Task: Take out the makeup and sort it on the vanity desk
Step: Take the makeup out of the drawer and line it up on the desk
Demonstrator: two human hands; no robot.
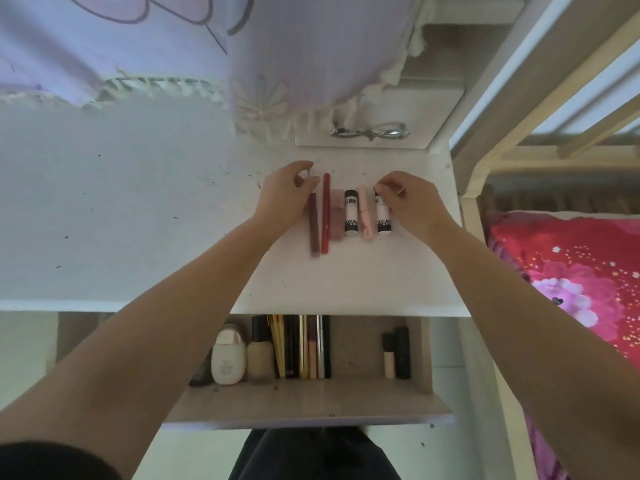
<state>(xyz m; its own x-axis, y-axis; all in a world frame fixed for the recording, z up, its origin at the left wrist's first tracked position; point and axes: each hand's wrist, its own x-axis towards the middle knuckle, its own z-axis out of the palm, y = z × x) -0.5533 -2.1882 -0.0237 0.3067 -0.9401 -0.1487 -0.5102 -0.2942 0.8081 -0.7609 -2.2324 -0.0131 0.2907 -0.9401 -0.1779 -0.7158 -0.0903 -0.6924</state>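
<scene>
Near desk [138,202] rt edge: left hand [284,199] pinching clear item (unclear), right hand [412,202] fingers round tube [383,216].

**Makeup lined up on the desk**

On the desk [138,209] lie a brown pencil [314,226], red pencil [325,216], two white tubes [350,213] and a pink tube [365,216] in a row. The left hand [284,199] pinches a small clear item; the right hand [405,199] pinches the rightmost tube [383,218]. Below, the open drawer [311,400] holds more bottles [228,358].
</scene>
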